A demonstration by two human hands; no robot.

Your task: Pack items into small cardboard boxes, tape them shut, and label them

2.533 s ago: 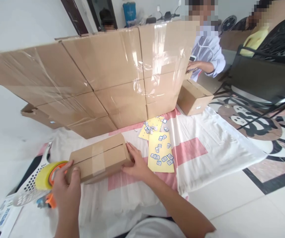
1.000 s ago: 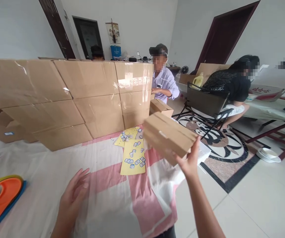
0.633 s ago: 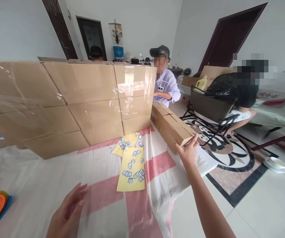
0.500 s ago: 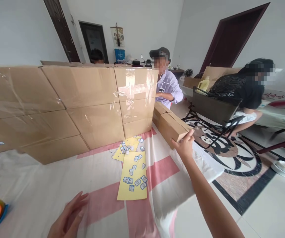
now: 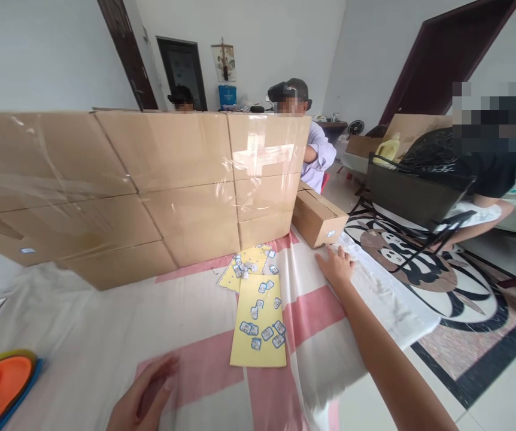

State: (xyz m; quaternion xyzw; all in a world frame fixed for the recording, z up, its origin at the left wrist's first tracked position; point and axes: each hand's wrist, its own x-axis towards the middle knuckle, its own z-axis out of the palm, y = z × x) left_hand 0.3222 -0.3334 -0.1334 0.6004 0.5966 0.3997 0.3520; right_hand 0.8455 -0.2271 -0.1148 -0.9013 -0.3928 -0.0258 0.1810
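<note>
Resting flat on the cloth point(image 5: 195, 311), right hand point(image 5: 336, 267) empty near the small box point(image 5: 318, 217), left hand point(image 5: 143, 398) open, empty.

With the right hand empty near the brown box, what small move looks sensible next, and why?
Probably draw the right hand back toward the yellow sticker sheet. The hand lies open on the cloth, apart from the small box, which rests flat beside the box wall. The left hand is empty too.

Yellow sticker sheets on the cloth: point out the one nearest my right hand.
The front yellow sheet, lying flat nearest the right hand; the other sheet lies behind it, against the box wall.
</note>
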